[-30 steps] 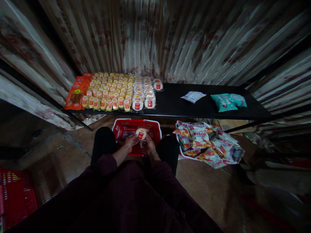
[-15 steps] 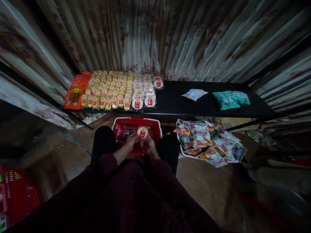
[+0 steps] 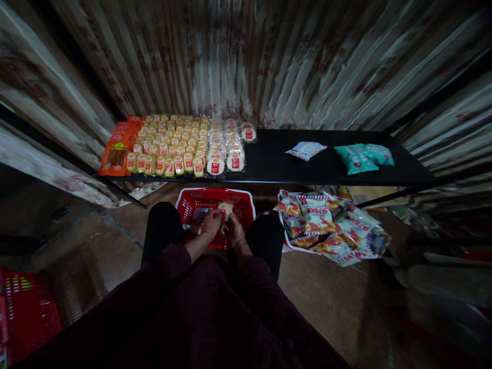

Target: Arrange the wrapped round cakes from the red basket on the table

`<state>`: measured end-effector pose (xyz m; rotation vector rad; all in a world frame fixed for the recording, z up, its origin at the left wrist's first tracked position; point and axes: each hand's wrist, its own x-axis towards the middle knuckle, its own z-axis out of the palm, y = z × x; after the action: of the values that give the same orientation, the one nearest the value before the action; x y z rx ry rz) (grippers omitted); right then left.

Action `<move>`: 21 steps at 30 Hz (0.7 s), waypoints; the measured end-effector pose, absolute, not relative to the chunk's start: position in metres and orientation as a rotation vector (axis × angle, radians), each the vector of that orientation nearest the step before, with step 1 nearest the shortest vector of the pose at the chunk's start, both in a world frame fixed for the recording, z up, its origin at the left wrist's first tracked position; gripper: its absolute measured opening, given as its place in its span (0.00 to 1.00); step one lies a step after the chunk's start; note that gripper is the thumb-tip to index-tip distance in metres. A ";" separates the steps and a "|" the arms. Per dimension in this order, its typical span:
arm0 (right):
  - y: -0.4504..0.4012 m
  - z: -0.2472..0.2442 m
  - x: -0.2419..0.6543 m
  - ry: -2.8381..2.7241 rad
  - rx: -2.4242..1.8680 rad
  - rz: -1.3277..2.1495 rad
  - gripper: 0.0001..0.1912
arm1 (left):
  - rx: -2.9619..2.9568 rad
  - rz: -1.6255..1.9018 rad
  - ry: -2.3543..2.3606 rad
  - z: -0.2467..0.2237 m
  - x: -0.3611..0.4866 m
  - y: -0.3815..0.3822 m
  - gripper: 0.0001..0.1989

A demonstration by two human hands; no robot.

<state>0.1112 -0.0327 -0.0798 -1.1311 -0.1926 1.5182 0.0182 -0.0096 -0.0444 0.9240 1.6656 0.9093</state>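
My left hand [image 3: 211, 223] and my right hand [image 3: 235, 231] are close together over a red basket [image 3: 249, 197] between my knees. Both are closed on the clear wrapper of a round pale packaged cake [image 3: 224, 210] with a red label, one at each side of its near edge. Inside the basket lie packets that are hard to make out. Beyond it, on a black shelf [image 3: 277, 159], stand two columns of the same round cakes [image 3: 216, 165] and one single cake [image 3: 248, 132]. Rows of small yellow packaged cakes [image 3: 179, 165] fill the shelf's left part.
Orange packets [image 3: 117, 148] lie at the shelf's left end, a white packet [image 3: 306, 150] and teal packets [image 3: 355, 158] towards its right. A basket heaped with snack bags [image 3: 319, 215] stands right of my knee. Another red basket [image 3: 31, 312] is at lower left.
The held cake has tilted and its label shows less plainly. My hands have shifted slightly, with the right hand a little lower on the wrapper. The view has moved slightly.
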 end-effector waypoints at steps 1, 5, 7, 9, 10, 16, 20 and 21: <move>-0.033 -0.079 0.111 -0.198 -1.133 1.515 0.16 | 0.910 0.913 1.642 -0.045 0.019 -0.011 0.05; -0.033 -0.079 0.112 -0.245 -1.147 1.513 0.16 | 0.806 0.912 1.506 -0.051 0.022 -0.014 0.01; -0.033 -0.081 0.113 -0.230 -1.180 1.528 0.16 | 0.767 0.904 1.479 -0.054 0.022 -0.015 0.04; -0.033 -0.084 0.113 -0.208 -1.213 1.541 0.18 | 0.735 0.902 1.464 -0.056 0.021 -0.015 0.06; -0.033 -0.086 0.113 -0.211 -1.221 1.542 0.18 | 0.720 0.902 1.455 -0.057 0.021 -0.015 0.07; -0.033 -0.097 0.112 -0.346 -1.228 1.500 0.20 | 0.635 0.917 1.381 -0.056 0.018 -0.016 0.09; -0.033 -0.100 0.113 -0.455 -1.217 1.464 0.22 | 0.514 0.920 1.345 -0.052 0.018 -0.015 0.12; -0.034 -0.101 0.114 -0.472 -1.217 1.441 0.22 | 0.475 0.925 1.344 -0.050 0.017 -0.014 0.12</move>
<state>0.1141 -0.0338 -0.1012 -1.2170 -0.4717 1.4412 0.0172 -0.0145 -0.0503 0.4753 1.3440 0.9255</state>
